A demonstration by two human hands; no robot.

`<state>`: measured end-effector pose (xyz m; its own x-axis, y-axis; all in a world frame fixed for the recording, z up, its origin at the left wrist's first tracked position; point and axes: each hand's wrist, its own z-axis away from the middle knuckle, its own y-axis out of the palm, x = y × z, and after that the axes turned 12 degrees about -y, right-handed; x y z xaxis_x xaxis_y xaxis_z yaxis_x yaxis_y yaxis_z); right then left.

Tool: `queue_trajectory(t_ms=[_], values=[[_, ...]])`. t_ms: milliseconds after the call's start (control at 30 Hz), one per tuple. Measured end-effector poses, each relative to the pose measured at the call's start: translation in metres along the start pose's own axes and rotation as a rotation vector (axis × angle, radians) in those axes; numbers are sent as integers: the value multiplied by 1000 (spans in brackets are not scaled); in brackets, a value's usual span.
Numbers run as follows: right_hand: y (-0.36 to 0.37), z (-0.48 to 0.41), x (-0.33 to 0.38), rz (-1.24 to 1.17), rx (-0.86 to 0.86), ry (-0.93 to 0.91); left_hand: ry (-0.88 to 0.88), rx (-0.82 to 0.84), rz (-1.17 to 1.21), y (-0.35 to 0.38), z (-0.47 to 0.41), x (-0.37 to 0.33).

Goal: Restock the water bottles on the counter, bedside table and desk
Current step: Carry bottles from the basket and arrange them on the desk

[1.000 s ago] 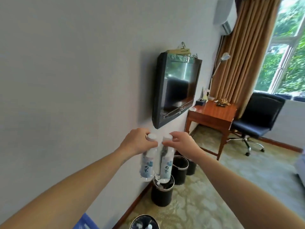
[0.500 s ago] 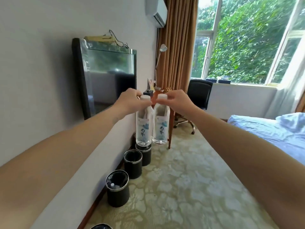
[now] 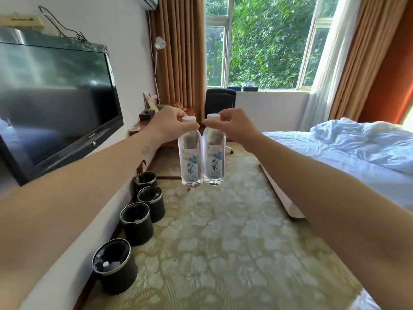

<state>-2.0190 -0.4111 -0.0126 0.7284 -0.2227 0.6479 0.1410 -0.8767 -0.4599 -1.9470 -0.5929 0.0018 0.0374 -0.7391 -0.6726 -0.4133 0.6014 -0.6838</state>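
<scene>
Two clear water bottles with white caps and pale blue labels hang upright side by side in front of me, above the carpet. My left hand (image 3: 166, 125) pinches the left bottle (image 3: 190, 157) at its neck. My right hand (image 3: 234, 127) pinches the right bottle (image 3: 214, 155) the same way. The two bottles touch or nearly touch. Behind my hands, the wooden desk (image 3: 143, 126) stands against the left wall near the window, mostly hidden by my left hand.
Several black bins (image 3: 136, 222) line the left wall under the wall-mounted TV (image 3: 55, 95). A black office chair (image 3: 220, 104) stands by the desk, below the window. A bed with white bedding (image 3: 348, 153) fills the right side. Patterned carpet (image 3: 223, 242) runs between them.
My view has swung right from the wall to face down the room toward the window. Both hands keep holding the bottles by their necks, and the bins and desk are now closer.
</scene>
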Motion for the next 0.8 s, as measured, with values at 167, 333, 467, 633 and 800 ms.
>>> queue_trajectory(t_ms=[167,333,467,633,800], values=[[-12,-11,-29,6,-33,38,39,24,-9,27,-42,2],[-14,-38,-52,0,-35,41,65,68,-18,46,-90,11],[-9,-72,-74,-2,-45,49,102,75,-59,53,-135,20],[3,-120,-106,12,-62,50,146,106,-82,57,-200,31],[17,-161,-139,16,-108,66,167,103,-62,66,-257,46]])
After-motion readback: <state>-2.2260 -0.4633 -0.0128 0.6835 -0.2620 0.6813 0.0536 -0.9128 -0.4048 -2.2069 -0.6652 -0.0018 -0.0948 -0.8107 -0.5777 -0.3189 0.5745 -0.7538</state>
